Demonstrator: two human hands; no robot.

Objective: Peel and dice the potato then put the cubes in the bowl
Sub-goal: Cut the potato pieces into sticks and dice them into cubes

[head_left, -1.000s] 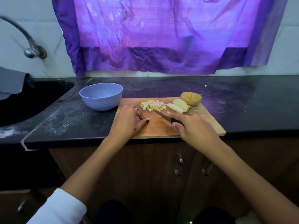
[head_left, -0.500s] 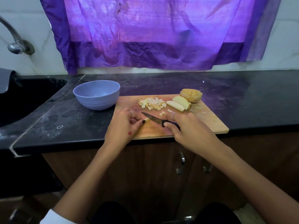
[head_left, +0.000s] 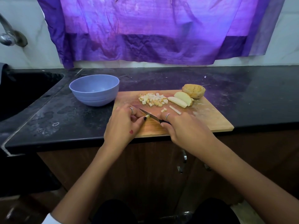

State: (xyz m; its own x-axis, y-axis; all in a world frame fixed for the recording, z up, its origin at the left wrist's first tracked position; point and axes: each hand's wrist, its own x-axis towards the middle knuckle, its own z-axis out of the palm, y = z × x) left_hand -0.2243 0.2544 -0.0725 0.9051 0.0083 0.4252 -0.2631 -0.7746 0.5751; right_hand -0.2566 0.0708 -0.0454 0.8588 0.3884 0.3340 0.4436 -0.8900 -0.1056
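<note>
While your right hand grips the knife by its black handle, fingers curled round it, the blade lies low across the cutting board with its tip pointing toward your left hand. Your left hand pinches a small potato strip between thumb and fingertips, holding it down on the board; the blade sits against the strip's free end.

Diced cubes lie in a loose pile near the board's far edge, with a few stray ones closer to the knife. A loose strip lies just beyond your right hand. Two pale peeled slices lean together at the far right, touching the potato chunk behind them.

The blue bowl stands on the black counter just left of the board; no cubes show inside it.
</note>
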